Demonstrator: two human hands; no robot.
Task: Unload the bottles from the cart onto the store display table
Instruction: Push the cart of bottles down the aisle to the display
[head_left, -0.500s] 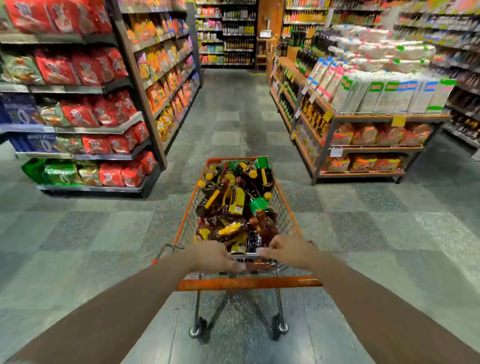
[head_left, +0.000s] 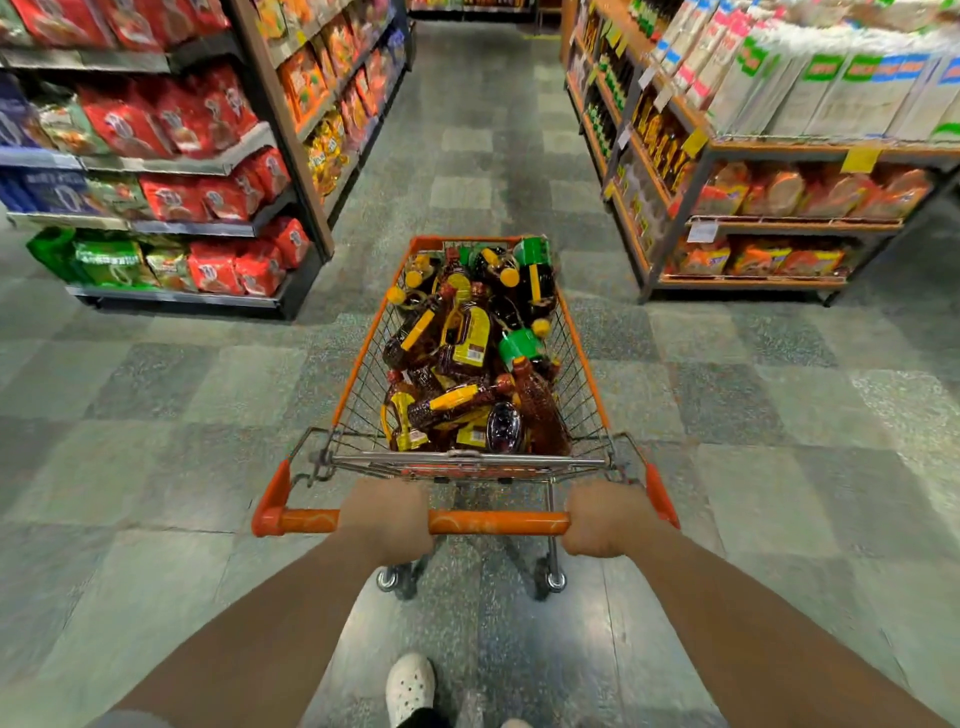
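bottles (head_left: 470, 358): dark brown, yellow labels, yellow or green caps, heaped on their sides in the orange wire cart (head_left: 584, 364) ahead of me on the aisle floor. my left hand (head_left: 387, 517) and right hand (head_left: 605, 519), fingers curled together, grip the cart's handle (head_left: 496, 522).

Your orange-framed wire shopping cart (head_left: 582, 358) stands in the aisle, its basket heaped with dark amber plastic bottles (head_left: 467, 358) with yellow labels, lying jumbled on their sides.
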